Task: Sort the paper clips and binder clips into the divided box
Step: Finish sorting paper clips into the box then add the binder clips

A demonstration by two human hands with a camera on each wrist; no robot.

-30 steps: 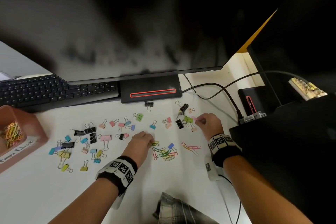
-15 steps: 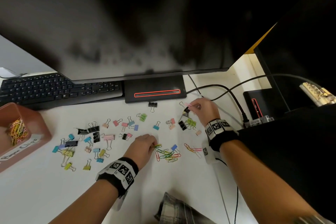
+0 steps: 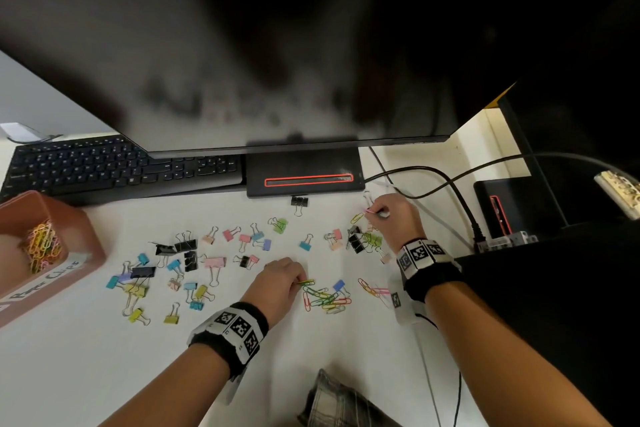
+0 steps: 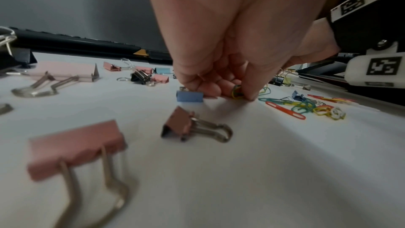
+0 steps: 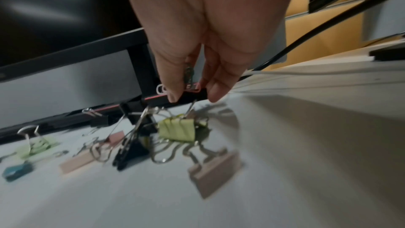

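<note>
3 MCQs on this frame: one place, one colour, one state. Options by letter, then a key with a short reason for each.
1. Where is the pink plastic divided box holding sorted paper clips?
A. far left of the white desk, near the black keyboard
B. right of the monitor stand
C. between the two hands

2. What colour is the paper clip pinched by the right hand?
A. blue
B. pink
C. black

3. What is the left hand doing?
A. lying flat and open
B. holding a binder clip in the air
C. pinching paper clips at the desk surface

Key:
1 A, the head view shows it at the left edge, in front of the keyboard.
2 B, the pink paper clip shows between the fingertips in the right wrist view.
3 C, the left wrist view shows fingers curled on yellow and green paper clips touching the desk.
</note>
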